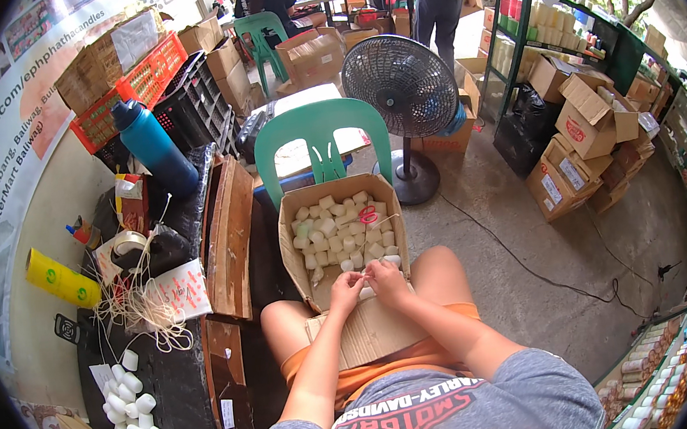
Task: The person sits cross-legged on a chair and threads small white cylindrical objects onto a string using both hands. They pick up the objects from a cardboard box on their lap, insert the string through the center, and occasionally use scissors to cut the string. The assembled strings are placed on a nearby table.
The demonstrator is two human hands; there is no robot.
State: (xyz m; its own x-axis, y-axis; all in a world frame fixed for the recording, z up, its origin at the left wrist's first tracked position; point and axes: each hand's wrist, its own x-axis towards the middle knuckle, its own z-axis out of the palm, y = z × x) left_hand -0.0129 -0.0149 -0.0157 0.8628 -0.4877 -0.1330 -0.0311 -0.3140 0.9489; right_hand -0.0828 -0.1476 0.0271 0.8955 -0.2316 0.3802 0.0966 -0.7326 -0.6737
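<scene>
Fingers point(352, 280) pinching candle point(365, 292), box rim point(288, 244) close, aisle rightward

Candles point(345, 229) in box point(293, 244) on lap (scissors point(367, 214) atop), chair point(319, 134) behind, table point(181, 379) left, fan point(401, 85) beyond

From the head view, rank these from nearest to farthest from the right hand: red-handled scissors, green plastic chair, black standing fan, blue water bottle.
1. Red-handled scissors, in the box just ahead of the right hand.
2. Green plastic chair, behind the box.
3. Black standing fan and blue water bottle: too close to call.
</scene>
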